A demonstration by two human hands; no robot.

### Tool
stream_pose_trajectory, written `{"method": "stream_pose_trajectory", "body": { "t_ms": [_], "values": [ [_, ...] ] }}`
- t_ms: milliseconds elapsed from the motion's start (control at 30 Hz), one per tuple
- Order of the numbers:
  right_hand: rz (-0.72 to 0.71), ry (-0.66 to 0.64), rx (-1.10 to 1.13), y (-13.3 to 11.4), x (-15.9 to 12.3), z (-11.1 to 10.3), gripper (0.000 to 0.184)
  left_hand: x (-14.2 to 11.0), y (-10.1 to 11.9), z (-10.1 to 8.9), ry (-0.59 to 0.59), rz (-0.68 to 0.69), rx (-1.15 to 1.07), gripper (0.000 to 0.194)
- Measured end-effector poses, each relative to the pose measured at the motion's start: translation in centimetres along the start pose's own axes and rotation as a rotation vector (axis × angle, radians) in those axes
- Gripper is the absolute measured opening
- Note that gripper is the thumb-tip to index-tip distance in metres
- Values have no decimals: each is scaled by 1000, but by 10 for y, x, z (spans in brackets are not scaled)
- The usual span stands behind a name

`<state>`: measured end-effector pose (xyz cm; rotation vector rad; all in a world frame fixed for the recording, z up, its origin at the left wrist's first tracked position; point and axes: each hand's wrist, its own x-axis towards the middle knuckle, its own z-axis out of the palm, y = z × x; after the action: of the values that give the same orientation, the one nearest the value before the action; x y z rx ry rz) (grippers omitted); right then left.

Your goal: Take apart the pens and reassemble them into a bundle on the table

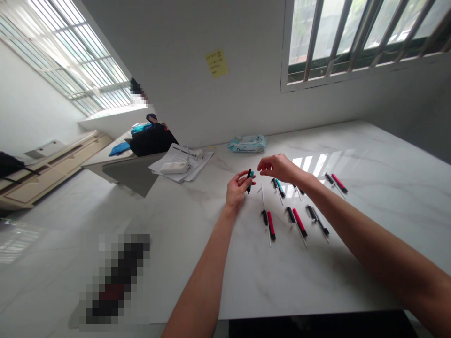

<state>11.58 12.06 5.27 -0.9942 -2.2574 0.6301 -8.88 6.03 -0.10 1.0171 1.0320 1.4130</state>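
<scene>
Upright in the fingers of my left hand point(238, 188) are the black and teal parts of a pen point(250, 182), held together. Just right of it hovers my right hand point(279, 168), its fingers curled together at the tips; whatever they pinch, if anything, is too small to make out. A white pen refill point(262, 193) lies on the table below, between the two hands. To its right is a disassembled pen with a teal barrel point(280, 188), and another set is partly hidden by my right forearm. Nearer me lie pen parts with red barrels point(271, 225) and a grey barrel point(320, 220).
Another red pen barrel point(339, 183) with black parts lies on the far right. A blue wet-wipe pack point(247, 143) sits against the wall. Left of it, papers point(190, 176) carry a white object. The marble-patterned table point(183, 225) has its front edge below my arms.
</scene>
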Motion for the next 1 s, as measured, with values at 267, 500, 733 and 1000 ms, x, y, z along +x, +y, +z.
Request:
{"method": "stream_pose_trajectory", "body": {
  "t_ms": [267,500,733,1000],
  "values": [
    [-94,-451,-166,3,-4,19,26,2,0,-2,50,-19,-49,46],
    [-157,-458,-245,-2,-5,30,24,3,-1,-4,81,-25,-60,45],
    [-236,-381,-263,-12,-6,23,11,4,-2,-5,101,-37,-73,46],
    [-100,-61,222,-21,0,-17,18,3,0,-5,111,-54,-124,44]
  ]
}}
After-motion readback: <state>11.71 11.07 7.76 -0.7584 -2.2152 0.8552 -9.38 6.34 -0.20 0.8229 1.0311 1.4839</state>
